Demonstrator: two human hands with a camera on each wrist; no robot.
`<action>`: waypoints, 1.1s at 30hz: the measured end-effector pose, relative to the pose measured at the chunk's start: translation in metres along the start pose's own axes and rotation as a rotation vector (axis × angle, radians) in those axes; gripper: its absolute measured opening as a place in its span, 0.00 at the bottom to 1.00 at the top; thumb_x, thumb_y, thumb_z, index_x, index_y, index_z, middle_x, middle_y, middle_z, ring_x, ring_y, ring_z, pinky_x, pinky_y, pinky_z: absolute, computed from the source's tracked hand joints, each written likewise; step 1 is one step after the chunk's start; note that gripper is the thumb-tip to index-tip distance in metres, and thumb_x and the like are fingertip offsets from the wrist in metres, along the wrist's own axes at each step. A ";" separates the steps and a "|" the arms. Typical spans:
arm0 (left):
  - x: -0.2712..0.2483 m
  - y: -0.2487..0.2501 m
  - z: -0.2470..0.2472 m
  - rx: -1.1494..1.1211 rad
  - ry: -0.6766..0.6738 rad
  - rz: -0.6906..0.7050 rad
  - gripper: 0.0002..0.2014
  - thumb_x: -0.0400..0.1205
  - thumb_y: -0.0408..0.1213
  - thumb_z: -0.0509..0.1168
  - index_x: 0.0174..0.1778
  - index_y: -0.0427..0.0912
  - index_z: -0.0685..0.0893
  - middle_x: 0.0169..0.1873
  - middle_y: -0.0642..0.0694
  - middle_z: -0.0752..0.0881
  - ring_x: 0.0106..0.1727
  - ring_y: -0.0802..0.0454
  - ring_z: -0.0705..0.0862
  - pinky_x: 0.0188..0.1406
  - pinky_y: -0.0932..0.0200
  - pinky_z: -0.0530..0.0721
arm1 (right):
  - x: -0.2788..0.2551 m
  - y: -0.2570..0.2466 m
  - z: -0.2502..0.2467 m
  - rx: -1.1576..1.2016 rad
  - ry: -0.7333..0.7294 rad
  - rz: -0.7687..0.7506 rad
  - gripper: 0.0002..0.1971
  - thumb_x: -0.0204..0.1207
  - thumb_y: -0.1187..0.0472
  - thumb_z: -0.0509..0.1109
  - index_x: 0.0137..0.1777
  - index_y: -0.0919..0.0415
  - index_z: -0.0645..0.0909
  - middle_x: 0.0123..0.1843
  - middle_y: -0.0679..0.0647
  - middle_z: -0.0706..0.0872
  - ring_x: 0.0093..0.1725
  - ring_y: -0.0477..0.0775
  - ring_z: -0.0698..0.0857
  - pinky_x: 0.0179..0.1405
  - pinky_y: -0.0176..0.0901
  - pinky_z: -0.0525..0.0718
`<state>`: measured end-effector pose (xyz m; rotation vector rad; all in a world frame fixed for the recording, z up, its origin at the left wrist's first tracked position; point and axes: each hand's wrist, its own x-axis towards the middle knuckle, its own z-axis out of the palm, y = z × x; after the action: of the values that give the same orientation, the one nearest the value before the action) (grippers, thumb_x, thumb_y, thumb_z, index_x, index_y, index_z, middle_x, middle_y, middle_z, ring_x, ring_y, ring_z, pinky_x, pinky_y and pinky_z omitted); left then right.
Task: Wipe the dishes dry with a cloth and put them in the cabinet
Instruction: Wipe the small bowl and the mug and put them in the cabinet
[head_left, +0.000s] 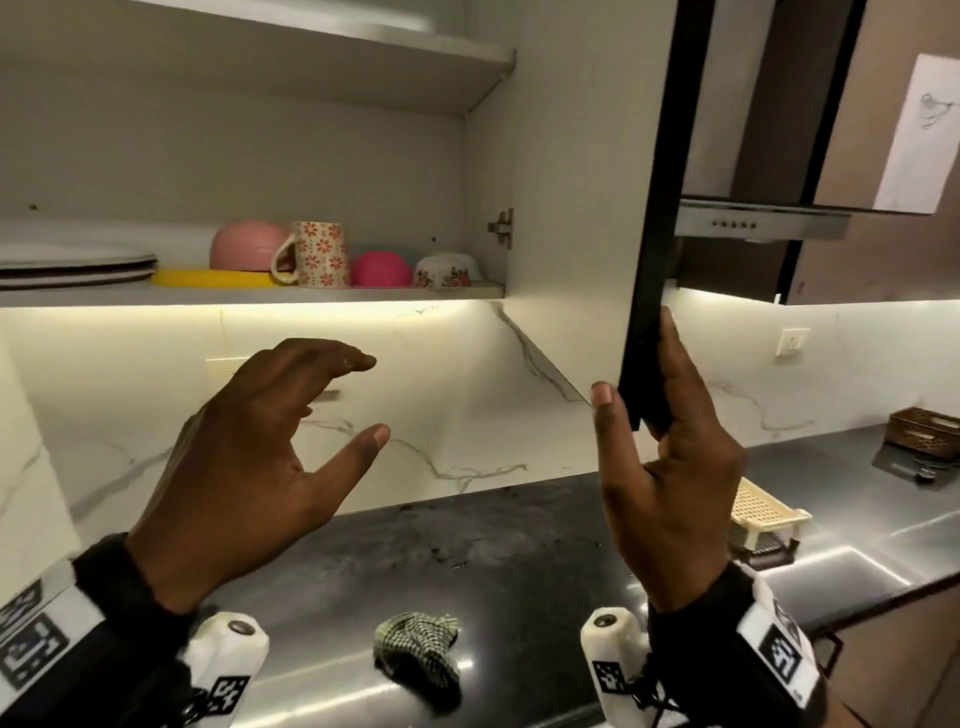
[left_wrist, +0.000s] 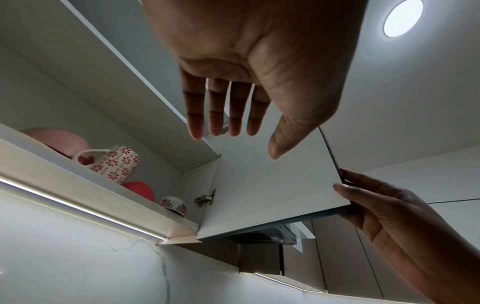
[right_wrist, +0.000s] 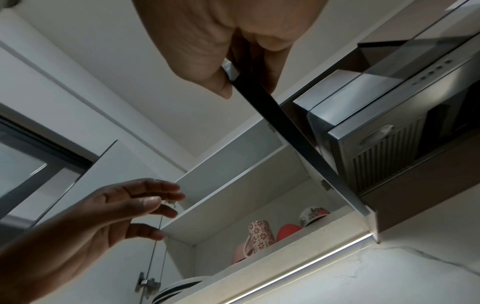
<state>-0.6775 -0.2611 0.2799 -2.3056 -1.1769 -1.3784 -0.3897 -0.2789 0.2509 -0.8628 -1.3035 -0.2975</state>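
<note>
The wall cabinet door (head_left: 571, 208) stands open. My right hand (head_left: 636, 364) pinches its dark lower edge, thumb on the inner face and fingers on the outer. My left hand (head_left: 371, 397) hovers open and holds nothing, below the lower shelf (head_left: 260, 297). That shelf carries stacked plates (head_left: 72, 262), a yellow plate (head_left: 208, 278), an upturned pink bowl (head_left: 244, 244), a floral mug (head_left: 322, 254), a magenta bowl (head_left: 382, 270) and a small floral bowl (head_left: 447, 270). A checked cloth (head_left: 418, 649) lies crumpled on the dark counter (head_left: 519, 545) between my wrists.
A steel range hood (head_left: 758, 223) hangs just right of the open door. On the counter to the right sit a beige perforated tray (head_left: 763, 509) and a brown basket (head_left: 924, 431). A wall socket (head_left: 792, 340) is on the marble backsplash.
</note>
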 end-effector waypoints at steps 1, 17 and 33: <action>-0.005 -0.005 -0.009 0.017 0.001 -0.004 0.27 0.79 0.59 0.72 0.74 0.58 0.82 0.70 0.61 0.83 0.64 0.55 0.84 0.55 0.46 0.91 | -0.004 -0.006 0.011 0.013 -0.020 -0.032 0.34 0.86 0.64 0.74 0.89 0.61 0.66 0.81 0.55 0.82 0.76 0.52 0.85 0.71 0.58 0.88; -0.087 -0.050 -0.174 0.425 0.279 0.141 0.16 0.82 0.38 0.75 0.64 0.35 0.90 0.70 0.42 0.86 0.72 0.42 0.83 0.75 0.54 0.77 | -0.032 -0.071 0.226 0.034 -0.471 -0.130 0.43 0.84 0.58 0.77 0.94 0.49 0.56 0.95 0.45 0.55 0.92 0.45 0.58 0.85 0.45 0.71; -0.141 -0.084 -0.281 0.690 0.540 -0.238 0.41 0.81 0.39 0.74 0.89 0.36 0.63 0.90 0.33 0.53 0.92 0.37 0.53 0.90 0.36 0.60 | -0.037 -0.078 0.332 0.018 -0.595 -0.004 0.54 0.81 0.54 0.79 0.94 0.58 0.44 0.95 0.57 0.40 0.94 0.60 0.40 0.92 0.59 0.52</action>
<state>-0.9543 -0.4305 0.2993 -1.2621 -1.4567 -1.2694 -0.6872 -0.1087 0.2515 -0.9726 -1.8529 -0.0251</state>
